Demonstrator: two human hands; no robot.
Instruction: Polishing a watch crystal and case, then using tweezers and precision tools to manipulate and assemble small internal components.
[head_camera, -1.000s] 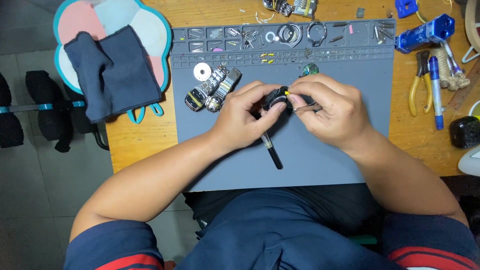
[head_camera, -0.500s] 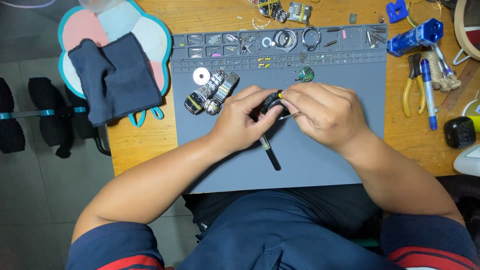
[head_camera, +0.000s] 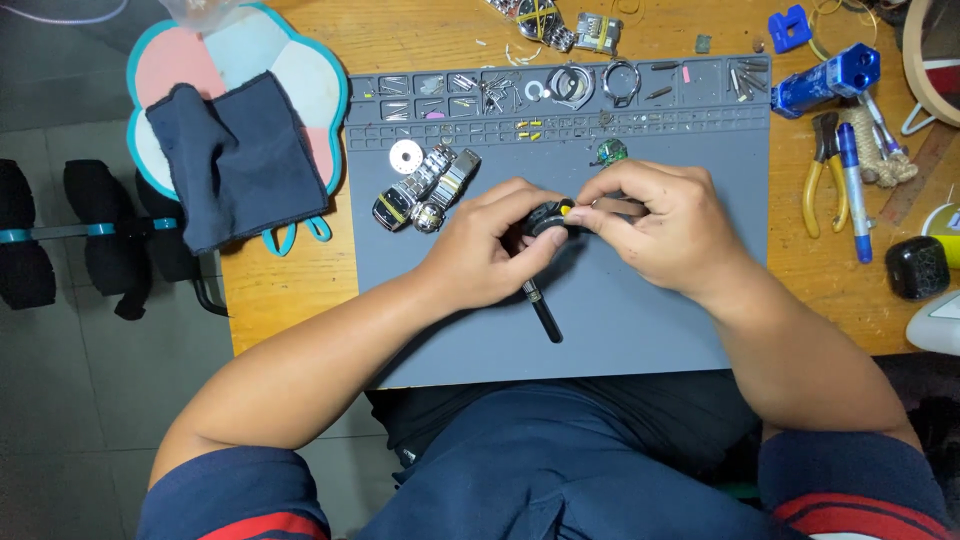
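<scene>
Grey mat (head_camera: 640, 300) on the wooden worktop (head_camera: 290, 300) sits unmoved beneath both hands. Left hand (head_camera: 490, 250) and right hand (head_camera: 665, 225) have stayed pressed together, pinching a small black watch part (head_camera: 550, 213) between them; a black tool (head_camera: 543, 312) pokes below the left hand.

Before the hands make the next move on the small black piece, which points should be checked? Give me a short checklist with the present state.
1. Left hand grips the small black piece: ok.
2. Right hand holds the tool with the yellow tip at the piece: ok.
3. Tip seated properly: cannot tell, fingers hide it.
4. Work is over the grey mat: ok.
5. Metal watch lies apart from the hands: ok.
6. Black pen-shaped tool lies partly under the left hand, could roll: not ok.
</scene>
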